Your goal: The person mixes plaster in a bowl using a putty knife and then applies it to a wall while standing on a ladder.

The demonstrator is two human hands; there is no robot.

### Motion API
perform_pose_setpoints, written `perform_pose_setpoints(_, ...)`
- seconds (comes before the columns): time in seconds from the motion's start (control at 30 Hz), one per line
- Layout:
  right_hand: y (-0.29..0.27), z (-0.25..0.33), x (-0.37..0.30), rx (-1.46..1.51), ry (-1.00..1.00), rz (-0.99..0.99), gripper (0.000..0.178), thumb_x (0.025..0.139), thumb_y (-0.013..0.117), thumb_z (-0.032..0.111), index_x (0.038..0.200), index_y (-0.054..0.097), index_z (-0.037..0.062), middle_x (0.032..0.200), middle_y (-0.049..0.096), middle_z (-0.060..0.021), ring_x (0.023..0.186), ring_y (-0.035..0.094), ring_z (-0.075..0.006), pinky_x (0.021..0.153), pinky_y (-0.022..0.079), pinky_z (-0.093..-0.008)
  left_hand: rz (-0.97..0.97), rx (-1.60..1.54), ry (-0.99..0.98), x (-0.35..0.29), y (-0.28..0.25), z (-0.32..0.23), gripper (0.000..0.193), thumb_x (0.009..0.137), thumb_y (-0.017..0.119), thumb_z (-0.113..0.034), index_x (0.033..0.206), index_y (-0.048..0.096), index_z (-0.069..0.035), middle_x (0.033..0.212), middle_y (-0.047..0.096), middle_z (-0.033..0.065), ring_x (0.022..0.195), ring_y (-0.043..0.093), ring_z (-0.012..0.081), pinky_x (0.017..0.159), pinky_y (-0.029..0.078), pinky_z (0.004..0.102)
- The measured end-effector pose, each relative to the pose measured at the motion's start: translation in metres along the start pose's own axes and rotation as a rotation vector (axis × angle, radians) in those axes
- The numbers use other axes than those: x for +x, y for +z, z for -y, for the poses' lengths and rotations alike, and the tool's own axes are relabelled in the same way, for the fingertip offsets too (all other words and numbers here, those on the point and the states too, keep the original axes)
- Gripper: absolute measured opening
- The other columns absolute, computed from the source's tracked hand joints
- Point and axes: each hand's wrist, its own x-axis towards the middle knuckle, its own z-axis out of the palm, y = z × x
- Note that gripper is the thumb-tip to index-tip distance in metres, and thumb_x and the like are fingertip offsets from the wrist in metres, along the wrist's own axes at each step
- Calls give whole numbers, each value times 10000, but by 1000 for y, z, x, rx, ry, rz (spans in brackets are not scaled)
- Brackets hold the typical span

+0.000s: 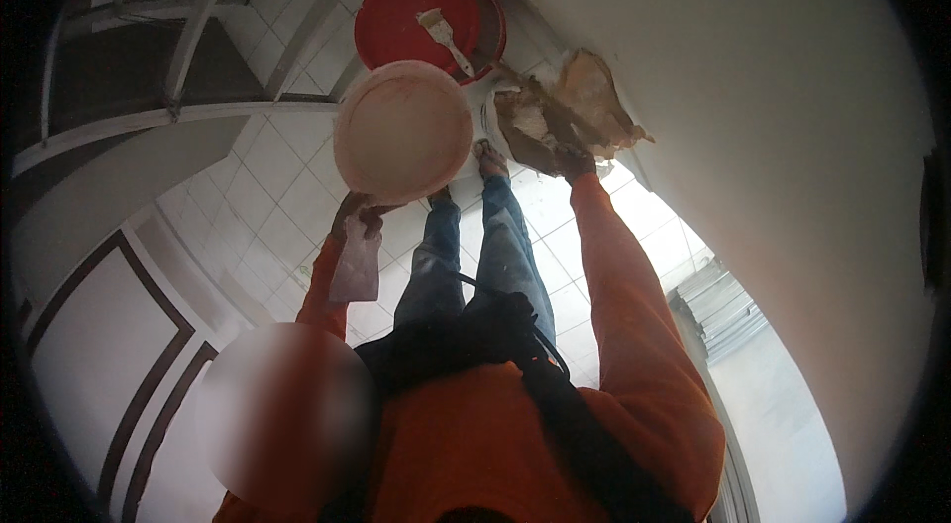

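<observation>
My left hand [357,213] is closed at the near rim of a round pale pink basin [403,134], which has whitish residue inside. The same hand also holds a flat, pale pink spreader [358,263] that hangs below the basin. On the right, my right hand [575,161] grips the edge of a torn brown paper sack [535,122]. White powder shows in the sack's opening, and its torn upper part [594,97] leans toward the wall. My right fingertips are dark and partly hidden against the paper.
Beyond the basin, a paintbrush [436,26] lies on a red round tub or lid [401,3]. A pale wall [753,77] rises on the right. Metal railing [213,18] stands at the far left, and white tiles [282,171] cover the floor around my feet. A panelled door [109,345] is at left.
</observation>
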Motion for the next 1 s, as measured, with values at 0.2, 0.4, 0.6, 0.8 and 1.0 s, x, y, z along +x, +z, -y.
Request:
perform_pose_setpoints(0.2, -7, 121, -43, -599, 124, 179, 369, 771, 596, 122, 1136, 573, 169, 1072, 618, -77, 875, 620, -193, 701, 500, -309, 38, 141, -117, 56, -50, 29, 608, 847, 591, -370, 1317, 341, -76, 1217, 488, 138, 891, 598, 227, 418, 376, 174)
perform_pose_setpoints(0.4, 0, 184, -85, -86, 365, -102, 234, 847, 587, 267, 978, 657, 86, 648, 556, 2, 419, 391, -45, 361, 282, -214, 69, 157, -90, 80, -56, 40, 727, 794, 584, -309, 1368, 193, -94, 1195, 496, 202, 978, 611, 339, 258, 367, 212)
perform_pose_setpoints(0.6, -12, 237, -104, -60, 373, -115, 319, 848, 584, 344, 949, 658, 51, 648, 577, -6, 443, 404, -36, 399, 326, -207, 66, 203, -75, 88, -31, 34, 730, 801, 564, -306, 1389, 176, -115, 1200, 493, 210, 960, 620, 331, 272, 379, 194)
perform_pose_setpoints(0.8, -17, 300, -122, -115, 299, -124, 323, 844, 604, 331, 979, 664, 43, 646, 570, 2, 443, 393, -26, 398, 318, -203, 31, 189, -83, 96, -17, 51, 677, 818, 517, -227, 1402, 190, -125, 1211, 500, 203, 946, 629, 321, 287, 384, 185)
perform_pose_setpoints(1.0, -18, 351, -113, -635, -326, -6, 238, 742, 614, 72, 978, 643, 71, 725, 621, -43, 519, 533, -127, 472, 437, -256, 59, 166, -68, 102, 2, 66, 626, 840, 478, -174, 1402, 206, -132, 1237, 494, 189, 896, 646, 319, 309, 387, 185)
